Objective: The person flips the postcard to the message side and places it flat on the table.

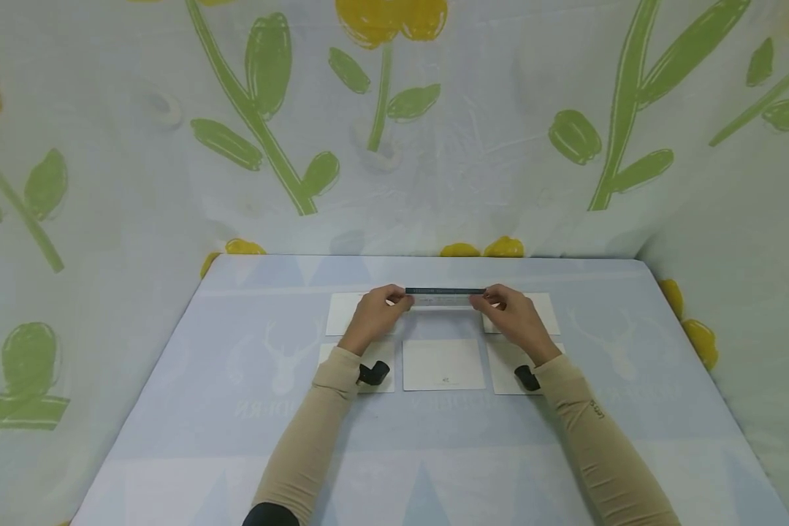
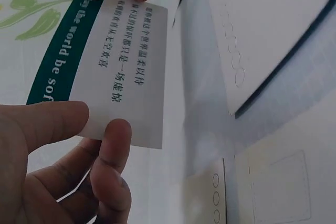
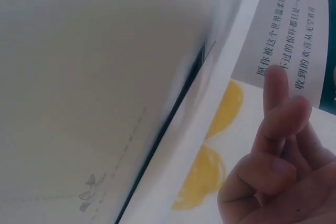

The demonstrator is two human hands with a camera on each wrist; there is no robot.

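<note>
A card (image 1: 444,294) with a dark green band and printed text is held edge-on above the table between both hands. My left hand (image 1: 399,300) pinches its left end and my right hand (image 1: 491,301) pinches its right end. The left wrist view has the card (image 2: 121,72) face-on, with my left hand (image 2: 100,124) gripping its near edge by thumb and finger. In the right wrist view the card (image 3: 294,40) lies beyond my right hand (image 3: 286,108), whose fingers curl toward it.
Several white cards lie in rows on the pale blue tablecloth (image 1: 237,409), among them one at the front middle (image 1: 443,364), one at the back left (image 1: 343,313) and one at the back right (image 1: 547,313). Flowered fabric (image 1: 171,146) walls the table's back and sides.
</note>
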